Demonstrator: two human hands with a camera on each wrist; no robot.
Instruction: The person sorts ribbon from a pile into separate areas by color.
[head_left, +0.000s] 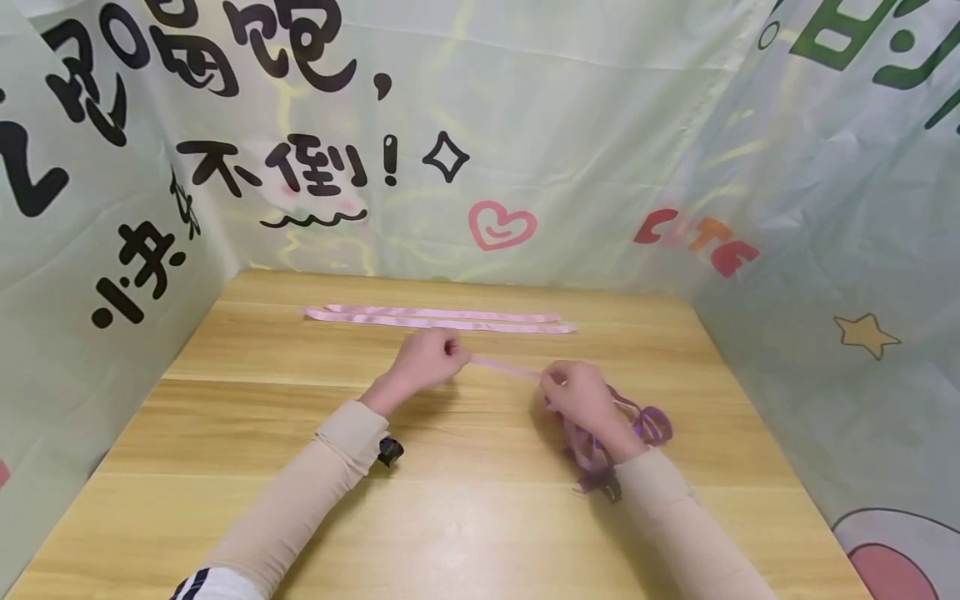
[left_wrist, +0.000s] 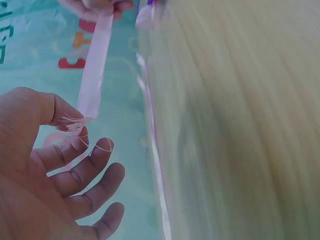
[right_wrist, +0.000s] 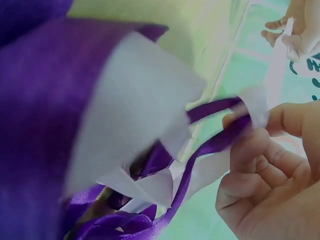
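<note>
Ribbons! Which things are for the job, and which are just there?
For the job:
left hand and right hand
pink ribbon pulled between them
purple ribbons bunched by the right hand
probably the two flat pink strips

Just there:
printed cloth
small black thing at the left wrist

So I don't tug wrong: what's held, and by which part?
The left hand pinches the pink ribbon by its frayed end; the right hand pinches it farther along, with purple ribbon.

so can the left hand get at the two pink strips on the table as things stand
Probably yes: the left hand is close to the two pink strips and nothing visible stands between them, though it would likely need to release the ribbon it pinches first.
</note>
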